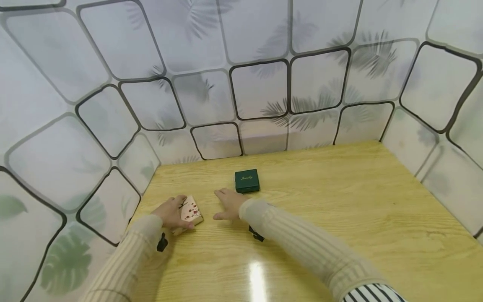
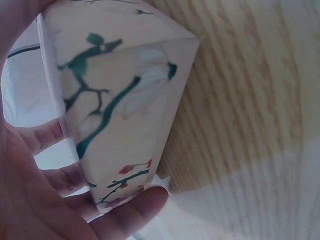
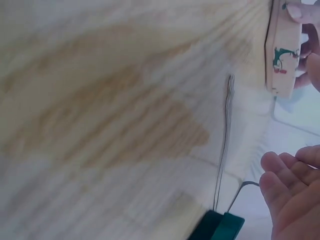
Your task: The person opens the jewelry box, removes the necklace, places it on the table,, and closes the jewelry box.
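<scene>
My left hand (image 1: pixel 172 212) grips a small cream box (image 1: pixel 191 209) printed with red blossoms and dark branches, on the left of the table. In the left wrist view the thumb lies along one edge of this box (image 2: pixel 120 100) and the fingers reach behind it. My right hand (image 1: pixel 230 203) is held with its fingers extended and holds nothing, just in front of a dark green box (image 1: pixel 247 180) with gold lettering. From the green box (image 3: pixel 227 227), in the right wrist view, a thin chain-like strand (image 3: pixel 223 145) runs toward the cream box; its kind is unclear.
The wooden table (image 1: pixel 339 201) stretches widely to the right. A patterned fabric wall (image 1: pixel 260 92) with leaf prints borders it at the back and on both sides. Light reflects off the tabletop near the front.
</scene>
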`<state>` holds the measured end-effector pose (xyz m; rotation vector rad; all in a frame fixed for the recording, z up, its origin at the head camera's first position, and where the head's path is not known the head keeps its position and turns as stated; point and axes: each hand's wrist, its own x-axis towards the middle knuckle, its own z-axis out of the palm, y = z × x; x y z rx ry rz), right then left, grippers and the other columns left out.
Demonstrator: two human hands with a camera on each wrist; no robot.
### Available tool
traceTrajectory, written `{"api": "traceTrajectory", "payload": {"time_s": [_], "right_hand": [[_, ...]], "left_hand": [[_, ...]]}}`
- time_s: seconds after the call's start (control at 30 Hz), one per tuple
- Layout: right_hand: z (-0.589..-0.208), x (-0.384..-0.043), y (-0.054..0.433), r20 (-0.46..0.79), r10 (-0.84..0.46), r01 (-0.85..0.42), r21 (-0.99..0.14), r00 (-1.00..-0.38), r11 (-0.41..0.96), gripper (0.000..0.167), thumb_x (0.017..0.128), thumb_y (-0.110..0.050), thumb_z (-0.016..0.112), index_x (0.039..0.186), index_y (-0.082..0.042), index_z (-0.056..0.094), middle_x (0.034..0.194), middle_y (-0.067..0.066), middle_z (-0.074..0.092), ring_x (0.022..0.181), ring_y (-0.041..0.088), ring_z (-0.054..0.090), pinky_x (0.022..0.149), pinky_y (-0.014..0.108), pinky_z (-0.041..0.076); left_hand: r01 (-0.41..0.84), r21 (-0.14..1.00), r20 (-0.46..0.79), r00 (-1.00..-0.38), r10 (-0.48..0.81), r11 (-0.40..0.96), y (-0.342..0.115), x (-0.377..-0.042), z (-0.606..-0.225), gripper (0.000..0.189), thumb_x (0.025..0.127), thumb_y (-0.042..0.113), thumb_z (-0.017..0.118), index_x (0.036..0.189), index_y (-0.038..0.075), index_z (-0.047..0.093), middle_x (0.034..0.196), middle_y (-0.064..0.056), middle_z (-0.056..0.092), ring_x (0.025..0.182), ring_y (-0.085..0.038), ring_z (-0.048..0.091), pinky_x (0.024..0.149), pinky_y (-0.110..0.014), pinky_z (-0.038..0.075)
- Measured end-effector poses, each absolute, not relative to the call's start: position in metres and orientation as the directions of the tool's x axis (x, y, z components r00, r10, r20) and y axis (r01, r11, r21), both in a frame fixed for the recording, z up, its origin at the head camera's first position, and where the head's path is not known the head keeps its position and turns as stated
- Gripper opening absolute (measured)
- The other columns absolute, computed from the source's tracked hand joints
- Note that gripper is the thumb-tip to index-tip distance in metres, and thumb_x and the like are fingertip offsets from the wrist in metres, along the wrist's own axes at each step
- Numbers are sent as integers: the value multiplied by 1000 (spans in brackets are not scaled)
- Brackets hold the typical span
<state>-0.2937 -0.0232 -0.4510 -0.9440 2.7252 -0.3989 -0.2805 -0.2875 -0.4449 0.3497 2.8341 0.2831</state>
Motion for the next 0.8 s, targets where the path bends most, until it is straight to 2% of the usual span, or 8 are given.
{"api": "traceTrajectory", "payload": {"time_s": [0.27, 0.4, 0.6, 0.8], "right_hand": [[-456, -276, -40, -173, -641, -546, -389, -748, 742, 95, 86, -60, 62, 155, -12, 18, 155, 7, 28, 139, 20, 32, 111, 34, 30], [-459, -271, -46, -176, -637, -544, -383, -750, 747, 97, 84, -59, 64, 155, -11, 19, 154, 5, 30, 138, 19, 33, 111, 32, 30], [-463, -269, -50, -169, -644, -563, -355, -746, 746, 104, 80, -61, 68, 154, -9, 18, 154, 7, 29, 139, 19, 32, 111, 30, 29], [-467, -260, -54, -140, -666, -572, -403, -733, 714, 109, 78, -57, 72, 155, -10, 13, 155, 6, 26, 140, 19, 29, 111, 29, 29]], "left_hand": [[187, 288, -231, -938, 257, 939, -286, -275, -448, 120, 59, 65, 82, 147, 7, 25, 129, -29, 42, 108, -40, 54, 87, -55, 48], [227, 304, -209, -932, 298, 925, -282, -271, -448, 118, 59, 62, 84, 146, 5, 27, 129, -30, 43, 110, -41, 52, 89, -56, 46], [312, 289, -164, -915, 368, 905, -277, -265, -452, 119, 55, 65, 84, 144, 7, 31, 129, -26, 46, 112, -38, 52, 91, -54, 46], [326, 290, -150, -913, 380, 900, -270, -260, -452, 122, 50, 66, 85, 144, 11, 32, 126, -20, 47, 109, -32, 53, 90, -50, 47]]}}
